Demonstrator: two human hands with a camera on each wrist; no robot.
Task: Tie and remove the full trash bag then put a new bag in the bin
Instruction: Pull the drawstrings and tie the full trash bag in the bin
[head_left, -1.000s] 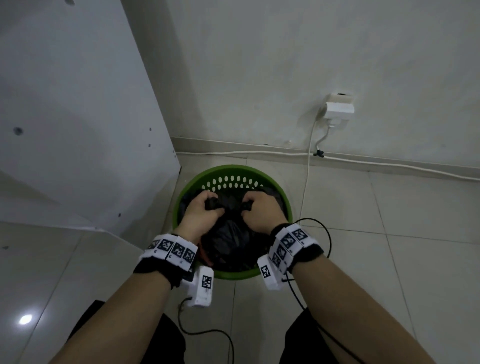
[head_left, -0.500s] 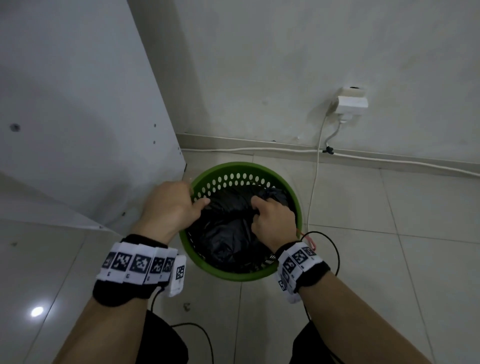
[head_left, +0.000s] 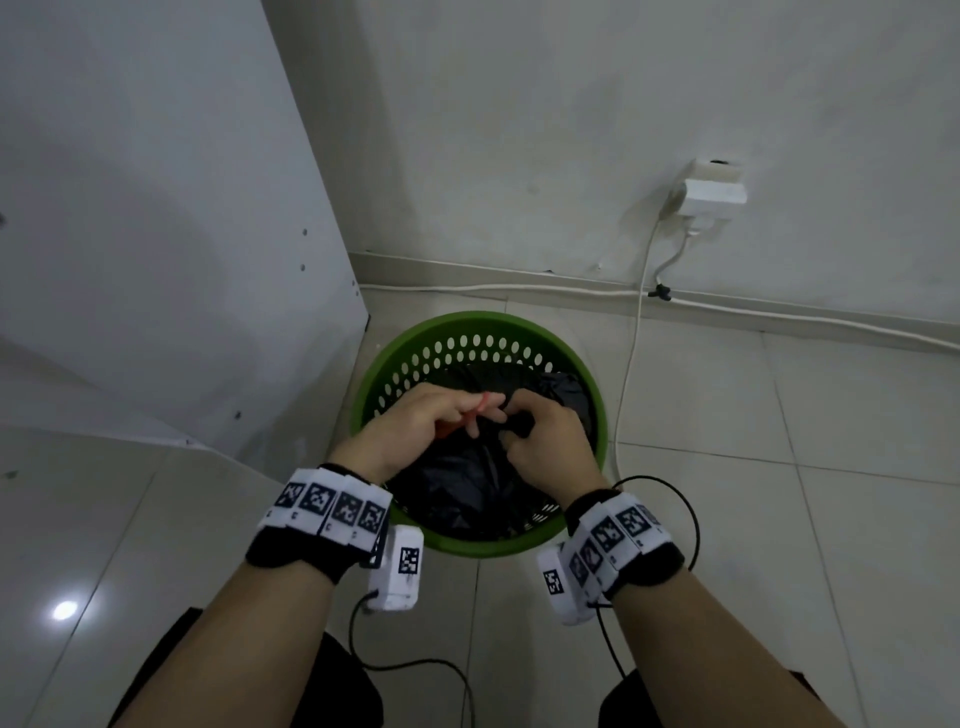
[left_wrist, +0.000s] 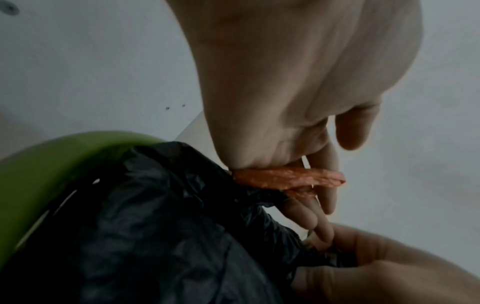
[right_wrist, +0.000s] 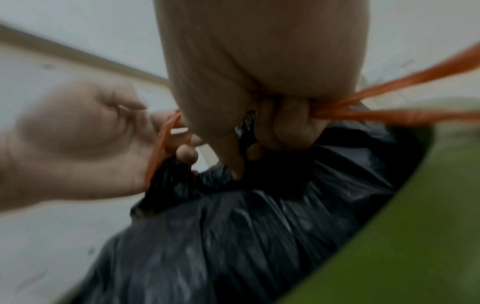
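the left hand (head_left: 410, 428), off at the bin's (head_left: 470, 545) left rim half a second ago, is back over the middle with an orange drawstring (left_wrist: 288, 178) looped on its fingers, while the right hand (head_left: 545, 441) keeps pinching the black bag's (head_left: 467, 493) gathered neck and another orange strand, so tying seems underway, the bag unlifted in the bin.

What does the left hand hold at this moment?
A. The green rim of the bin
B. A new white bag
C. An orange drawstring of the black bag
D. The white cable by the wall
C: in the left wrist view the left hand has the orange drawstring looped across its fingers, just above the black bag, and it is off the green bin.
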